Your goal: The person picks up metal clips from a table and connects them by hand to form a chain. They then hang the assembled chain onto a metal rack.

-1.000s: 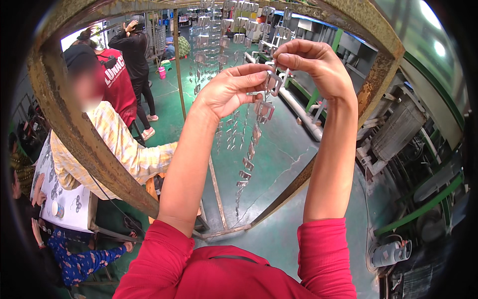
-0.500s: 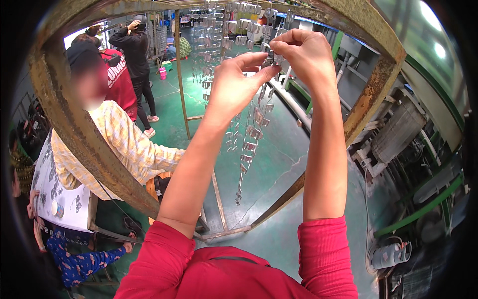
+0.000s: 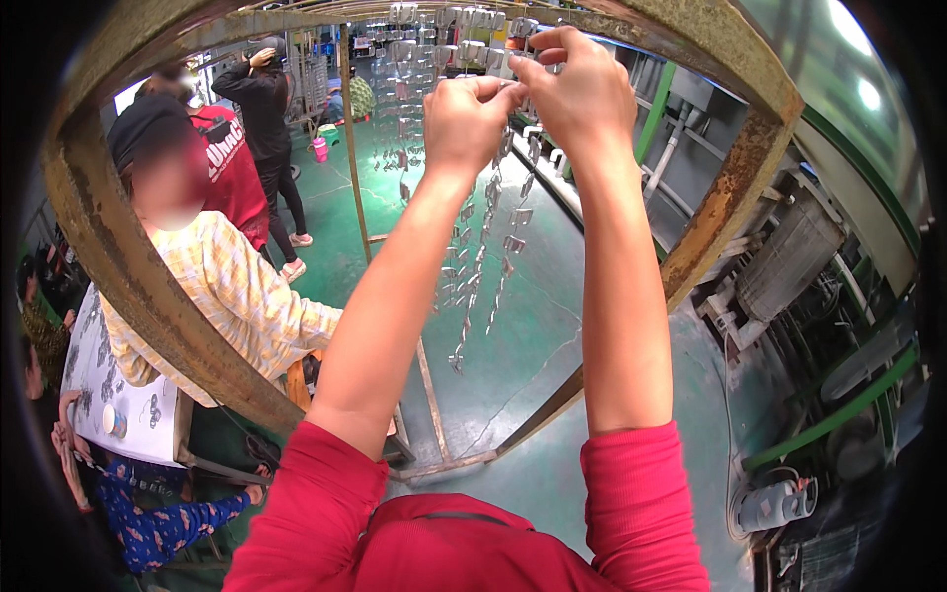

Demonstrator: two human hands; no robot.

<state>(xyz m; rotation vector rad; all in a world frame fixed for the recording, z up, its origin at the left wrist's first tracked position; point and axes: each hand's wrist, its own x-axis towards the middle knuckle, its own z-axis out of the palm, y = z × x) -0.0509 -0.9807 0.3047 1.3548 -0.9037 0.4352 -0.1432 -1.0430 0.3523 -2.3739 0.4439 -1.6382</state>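
Silvery metal strands of buckle-shaped pieces are hung below and beyond the raised left hand and right hand, framed by a rusty rack. The left thumb and forefinger are brought together; whether a piece is pinched between them is hidden. The right fingers are curled, the thumb set just beside the left fingertips, and what is gripped cannot be told. If an upper link were let slip, a strand could be dropped onto the green floor; tangling could be caused by any swing among such closely hung neighbours.
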